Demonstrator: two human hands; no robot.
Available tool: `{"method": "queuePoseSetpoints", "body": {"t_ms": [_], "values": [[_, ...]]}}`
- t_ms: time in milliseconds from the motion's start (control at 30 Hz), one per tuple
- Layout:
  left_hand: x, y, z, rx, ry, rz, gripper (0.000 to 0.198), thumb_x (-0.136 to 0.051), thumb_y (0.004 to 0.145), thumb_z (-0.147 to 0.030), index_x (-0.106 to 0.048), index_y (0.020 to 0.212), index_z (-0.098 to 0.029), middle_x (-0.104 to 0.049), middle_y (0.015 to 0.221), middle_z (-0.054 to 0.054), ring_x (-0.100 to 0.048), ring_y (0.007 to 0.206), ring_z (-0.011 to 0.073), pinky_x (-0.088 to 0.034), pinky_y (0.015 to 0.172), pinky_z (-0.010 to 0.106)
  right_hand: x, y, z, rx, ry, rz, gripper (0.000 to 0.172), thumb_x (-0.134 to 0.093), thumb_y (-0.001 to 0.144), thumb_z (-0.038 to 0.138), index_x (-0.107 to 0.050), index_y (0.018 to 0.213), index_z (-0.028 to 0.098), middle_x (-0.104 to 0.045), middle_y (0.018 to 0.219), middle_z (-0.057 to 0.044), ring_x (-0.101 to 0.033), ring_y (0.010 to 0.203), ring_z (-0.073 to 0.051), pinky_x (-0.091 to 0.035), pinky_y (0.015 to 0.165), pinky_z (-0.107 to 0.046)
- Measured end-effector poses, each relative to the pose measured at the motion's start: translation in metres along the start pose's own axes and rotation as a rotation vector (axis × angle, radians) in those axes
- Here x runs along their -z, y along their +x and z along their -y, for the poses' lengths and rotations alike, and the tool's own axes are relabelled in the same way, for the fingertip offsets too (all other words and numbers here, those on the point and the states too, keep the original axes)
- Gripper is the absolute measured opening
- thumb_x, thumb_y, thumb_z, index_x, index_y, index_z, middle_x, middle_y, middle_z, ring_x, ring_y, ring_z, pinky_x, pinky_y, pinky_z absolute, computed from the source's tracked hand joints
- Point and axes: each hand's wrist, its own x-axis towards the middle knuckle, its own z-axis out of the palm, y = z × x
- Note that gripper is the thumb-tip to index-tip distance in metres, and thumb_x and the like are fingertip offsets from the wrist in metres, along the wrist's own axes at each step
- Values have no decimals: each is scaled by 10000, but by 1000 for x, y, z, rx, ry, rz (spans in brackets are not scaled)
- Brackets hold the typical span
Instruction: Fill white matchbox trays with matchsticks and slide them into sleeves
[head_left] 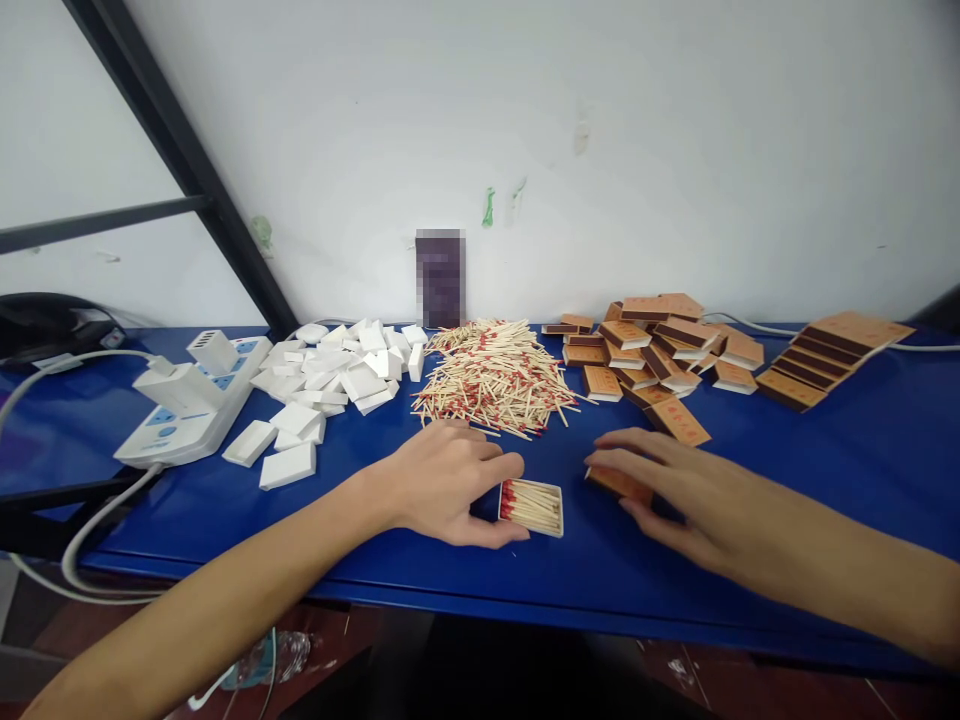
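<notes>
My left hand (454, 485) holds a small white matchbox tray (555, 532) by its left end, thumb at the near side and index finger at the far side. Matches (534, 505) fill the tray, red heads toward my left hand. To the right, my right hand (686, 495) has its fingers and thumb around a brown matchbox sleeve (621, 484) on the table, partly hidden by the fingers. A short gap separates sleeve and tray. Behind them lies a big heap of loose matches (499, 380).
White trays (289, 465) are piled at the left, beside a white power strip (169, 435) with plugs and cables. Matchbox sleeves (679, 420) are heaped at the back right, near a neat row of matchboxes (836, 350). The blue table (420, 580) meets a white wall.
</notes>
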Motion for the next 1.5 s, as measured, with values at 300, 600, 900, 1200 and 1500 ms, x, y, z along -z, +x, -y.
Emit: {"method": "queuePoseSetpoints", "body": {"t_ms": [300,600,900,1200,1500], "values": [[-2,-1,2,30,-16,72,449,-526,865,-636,-570,864,-189,-627,667,3,-601,593,188,-377,562,287,-15,15,33,36,323,-14,371,-568,880,261,-529,1249,274,-632,1176,-69,-631,1026,-239,-543,828,-378],[0,0,-2,31,-28,99,467,-491,893,-638,-585,926,-182,-638,691,8,-602,602,180,-378,561,288,-15,15,35,17,387,22,320,-633,869,358,-604,1179,286,-664,1138,-41,-640,1009,-232,-541,832,-368],[-3,0,-1,19,-130,82,559,-461,894,-721,-572,963,-177,-651,785,21,-632,700,192,-406,611,282,-14,26,48,28,410,-42,262,-639,865,332,-628,1116,256,-680,1095,-58,-647,987,-233,-539,846,-384],[-8,1,-4,62,-494,29,595,-580,858,-671,-438,1199,-204,-619,830,-6,-617,683,164,-415,599,247,-27,33,58,131,399,-105,307,-600,885,226,-597,1191,242,-637,1205,-84,-630,1093,-227,-538,905,-385],[3,-4,1,76,-648,31,218,-398,1011,-317,-449,1177,-184,-605,826,-1,-568,692,134,-440,667,260,-26,31,53,173,348,-181,260,-558,911,197,-567,1167,240,-634,1197,-83,-623,1092,-214,-533,929,-384]]}}
